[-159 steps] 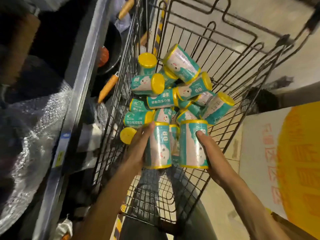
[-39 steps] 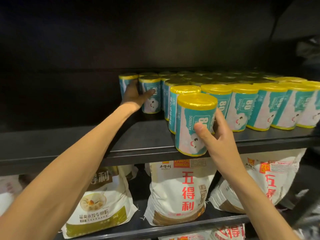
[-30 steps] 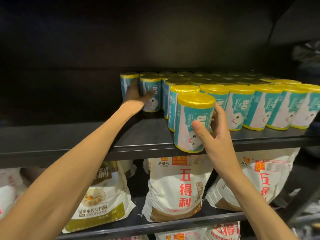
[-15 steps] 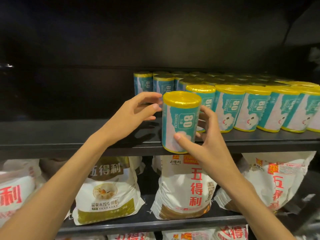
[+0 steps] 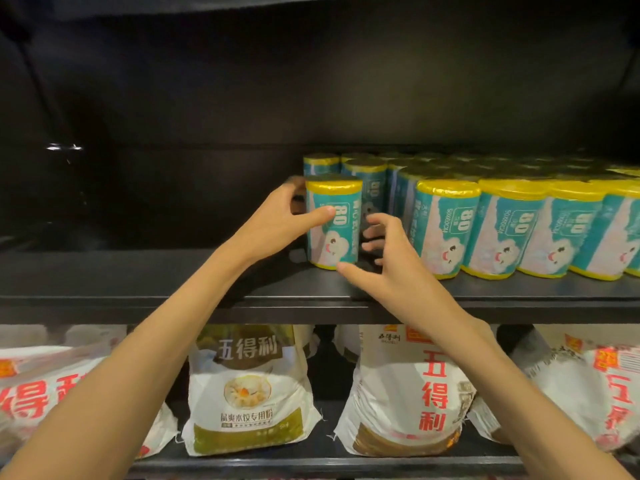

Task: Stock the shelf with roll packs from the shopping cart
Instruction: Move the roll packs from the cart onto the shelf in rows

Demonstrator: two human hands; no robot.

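A teal roll pack (image 5: 337,237) with a yellow top stands upright on the black shelf (image 5: 166,275), at the left end of the front row of like packs (image 5: 502,230). My left hand (image 5: 273,223) grips it from the left, thumb across its front and fingers round its far side. My right hand (image 5: 391,268) is just right of it with spread fingers in the gap to the neighbouring pack and the thumb near the pack's base, holding nothing. The shopping cart is out of view.
Several rows of the same packs fill the shelf's right half back to the rear wall. The shelf's left half is bare and dark. On the shelf below lie white flour bags (image 5: 249,393) with printed labels.
The pack my right hand held at the shelf edge now stands further in on the shelf. My right hand has let go of it and my left hand has taken hold of it.
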